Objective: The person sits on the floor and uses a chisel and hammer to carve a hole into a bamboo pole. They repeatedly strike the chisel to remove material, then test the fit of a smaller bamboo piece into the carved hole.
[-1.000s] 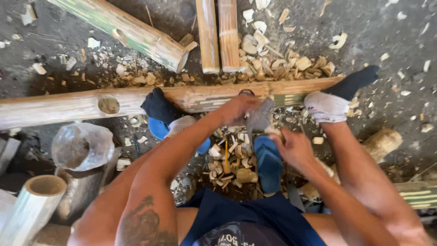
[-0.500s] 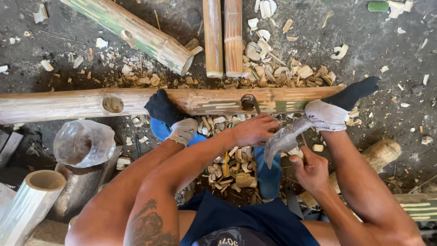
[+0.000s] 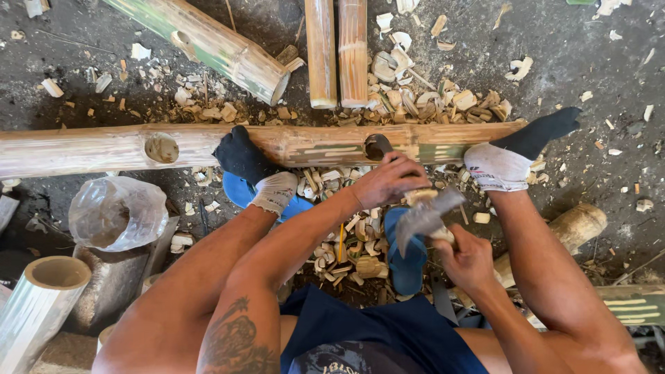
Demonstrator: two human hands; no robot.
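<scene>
While both of my socked feet brace against the long bamboo pole (image 3: 291, 145), my left hand (image 3: 388, 181) is closed around a short wooden-handled tool whose end sits in the cut hole (image 3: 377, 147) in the pole's top face. My right hand (image 3: 467, 260) is wrapped around the handle of a hammer (image 3: 424, 216), its blurred metal head just beside the left hand's knuckles. The pole lies across my view, long axis left to right, directly in front of me; a second round hole (image 3: 161, 147) sits further left on it. Wood chips (image 3: 346, 249) cover the ground between my legs, and a larger heap (image 3: 422, 97) lies beyond the pole. Two blue sandals (image 3: 406, 266) rest among the near chips, one partly under my left foot. Beyond the pole, two short bamboo pieces (image 3: 338, 52) point away from me, and a thicker green piece (image 3: 208, 45) lies diagonally. To my left, a crumpled clear plastic bag (image 3: 118, 213) rests on a grey block; I cannot tell what it holds. A hollow bamboo tube (image 3: 38, 305) lies near it, open end up and showing only its bore.
</scene>
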